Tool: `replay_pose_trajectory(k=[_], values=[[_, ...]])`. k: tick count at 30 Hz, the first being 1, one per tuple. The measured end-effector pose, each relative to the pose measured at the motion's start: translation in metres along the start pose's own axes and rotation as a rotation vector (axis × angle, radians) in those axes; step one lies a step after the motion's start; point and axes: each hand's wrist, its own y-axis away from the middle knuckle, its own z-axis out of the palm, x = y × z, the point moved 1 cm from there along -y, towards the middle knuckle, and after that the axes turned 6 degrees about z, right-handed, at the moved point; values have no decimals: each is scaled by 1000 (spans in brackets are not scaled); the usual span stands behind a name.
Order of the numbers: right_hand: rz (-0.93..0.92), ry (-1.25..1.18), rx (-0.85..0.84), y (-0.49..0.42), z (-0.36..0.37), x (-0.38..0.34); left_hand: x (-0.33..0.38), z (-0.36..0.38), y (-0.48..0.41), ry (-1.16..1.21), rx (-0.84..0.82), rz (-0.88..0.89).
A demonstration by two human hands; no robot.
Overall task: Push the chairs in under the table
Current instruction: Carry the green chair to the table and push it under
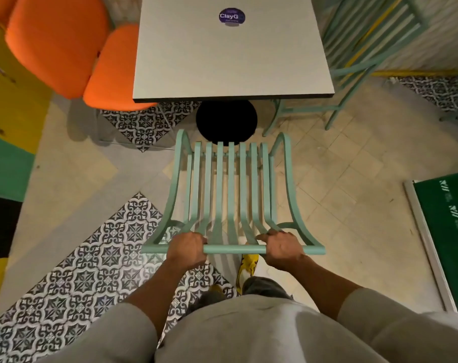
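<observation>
From the head view, looking straight down, the person stands behind a mint chair (230, 195) with slatted back and seat, both hands on its top rail (234, 249). The left hand (186, 248) is curled over the rail toward its left end, fingers wrapped down the far side; the right hand (281, 248) is closed round the rail the same way toward the right end. Both grips look firm and evenly spread, which is what you want for a straight push.

The chair sits well short of the table (233, 56): its front edge lies just over the near rim of the black base (226, 121), and the tabletop's near edge is beyond that, so the seat is not yet under at all. It looks lined up with the table's middle, perhaps a touch right of it.

To do this well, I'd say push level and low through both arms at once, keeping the rail square to the table edge so the chair doesn't swing. The front legs have to pass either side of that round base, so watch them; they are hidden under the seat from here. A yellow shoe (247, 268) is close behind the chair, so step with it rather than lean.

An orange chair (115, 69) is tucked partly under on the left, and a second mint chair (364, 48) stands angled at the right corner, not pushed in, so that one likely comes next
</observation>
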Motion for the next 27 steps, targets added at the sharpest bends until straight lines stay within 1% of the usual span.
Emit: replay_pose_trajectory(k=[2,5,6,8,13,18,21,27], values=[[-17,-4,10,-18,-11,7,-6,-3,-22,-38,2,-12],[-59,15,12,-40,-25,18,-25,12,-51,-96,49,7],[-72,19,11,-41,-26,18,-25,9,-52,-89,6,-12],[-94,16,27,-50,-33,22,-13,-25,-55,-67,-26,-47],[-128,0,7,-68,-48,28,-8,-51,-67,-101,-38,-80],[-140,14,-6,-84,-64,31,-13,-65,-80,-54,-28,-97],[-144,29,15,-99,-75,31,-22,-72,-95,-23,-21,-90],[-102,24,32,-132,-104,29,-40,-97,-128,-16,13,-86]])
